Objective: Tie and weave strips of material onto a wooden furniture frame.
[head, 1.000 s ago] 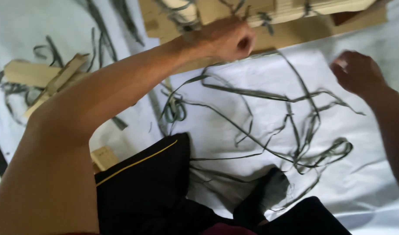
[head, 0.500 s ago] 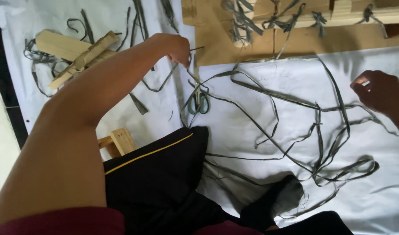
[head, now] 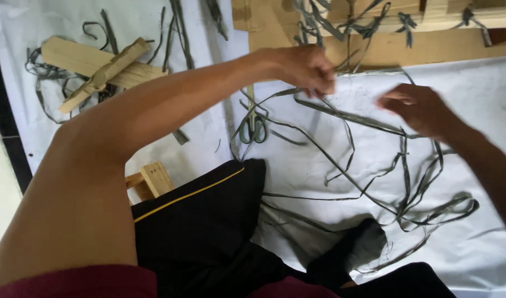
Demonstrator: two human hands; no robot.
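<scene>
My left hand [head: 303, 67] reaches across to the middle of the white sheet [head: 485, 94], fingers pinched on a thin dark green strip [head: 341, 115] at the edge of the cardboard. To its right, blurred, my right hand [head: 419, 108] hovers with fingers apart over the tangle of strips [head: 413, 187], holding nothing that I can see. Green-handled scissors [head: 253, 126] lie on the sheet just below my left forearm.
Flat wooden slats [head: 93, 66] with more strips lie at the upper left. Brown cardboard [head: 385, 52] and a wooden frame wrapped in strips run along the top. A small wooden block [head: 154, 180] sits by my knee. My black-socked foot [head: 352, 248] rests on the sheet.
My left hand has swung right, from near the slats to the sheet's middle by the cardboard edge. My right hand has come in leftward toward it.
</scene>
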